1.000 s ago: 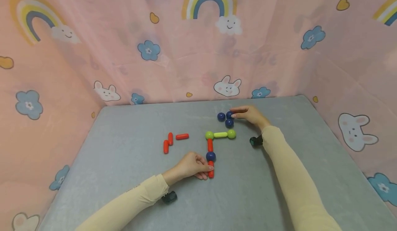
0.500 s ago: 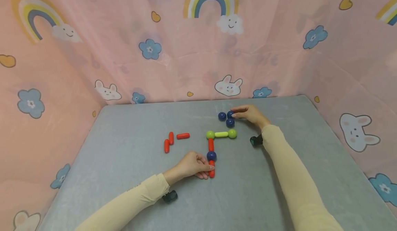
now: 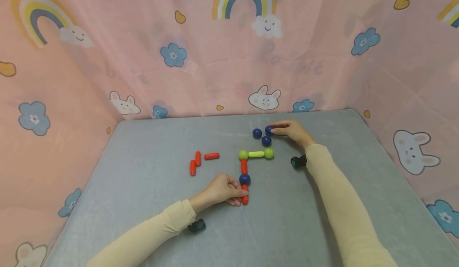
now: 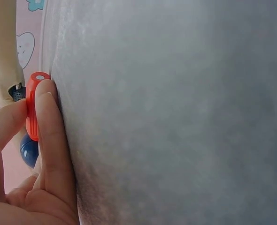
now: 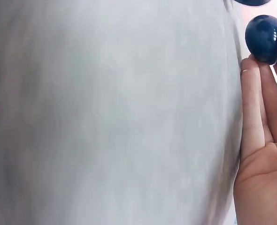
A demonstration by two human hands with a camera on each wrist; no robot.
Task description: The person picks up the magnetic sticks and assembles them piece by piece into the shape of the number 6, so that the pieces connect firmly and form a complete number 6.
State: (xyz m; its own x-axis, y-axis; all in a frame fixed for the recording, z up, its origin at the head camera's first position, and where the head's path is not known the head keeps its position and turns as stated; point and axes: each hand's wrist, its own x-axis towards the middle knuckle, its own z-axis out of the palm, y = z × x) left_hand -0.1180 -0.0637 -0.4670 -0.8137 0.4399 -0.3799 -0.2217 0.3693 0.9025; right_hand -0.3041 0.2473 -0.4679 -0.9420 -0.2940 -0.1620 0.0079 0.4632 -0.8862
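Note:
My left hand [image 3: 221,190] pinches a red rod [image 3: 245,199] between thumb and fingers at the near end of a joined chain. From that rod the chain runs away through a blue ball [image 3: 245,179] and another red rod [image 3: 244,166] to a green ball [image 3: 243,154]. There it turns right along a green rod [image 3: 256,154] to a second green ball [image 3: 269,153]. Beyond the chain, my right hand [image 3: 293,132] pinches a loose blue ball [image 3: 268,130]; the right wrist view shows this blue ball [image 5: 263,39] at the fingertips.
Two more blue balls, one at the left [image 3: 257,133] and one nearer [image 3: 266,140], lie by the right hand. Several loose items to the left include a red rod lying crosswise [image 3: 212,156] and two lengthwise. A patterned pink curtain [image 3: 201,79] stands behind the grey table [image 3: 150,147].
The blue ball at my right hand has shifted slightly right, away from the other two, along with the hand. My left hand keeps its hold on the red rod.

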